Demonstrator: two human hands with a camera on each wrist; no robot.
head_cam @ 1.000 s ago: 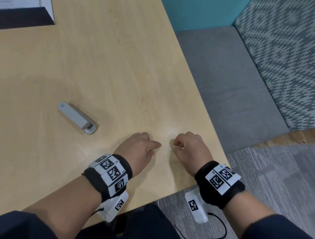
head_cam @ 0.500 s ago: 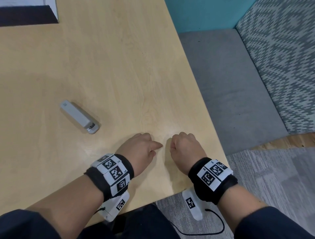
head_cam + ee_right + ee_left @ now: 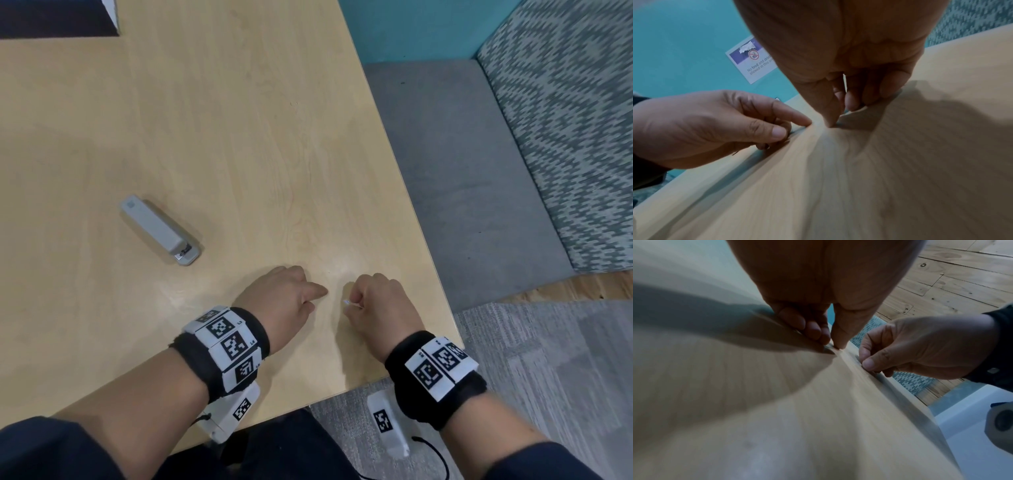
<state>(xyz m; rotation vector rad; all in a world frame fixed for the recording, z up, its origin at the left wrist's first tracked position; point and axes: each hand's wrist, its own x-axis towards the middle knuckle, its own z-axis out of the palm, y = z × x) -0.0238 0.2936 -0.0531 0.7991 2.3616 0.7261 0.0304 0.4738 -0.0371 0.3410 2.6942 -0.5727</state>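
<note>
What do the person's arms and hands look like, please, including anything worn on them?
The left hand and right hand are bare. Each wrist wears a black fabric band faced with white tiles printed with black square codes. A white plastic box bearing one such code hangs under each wrist; a thin black cable leaves the right one. Dark navy sleeves cover the upper forearms.

I look steeply down from the head camera onto the near right corner of the table (image 3: 239, 137). The wrist cameras sit low and close: left faces the right hand (image 3: 920, 350), right faces the left hand (image 3: 701, 128); all seemingly share that patch.
</note>
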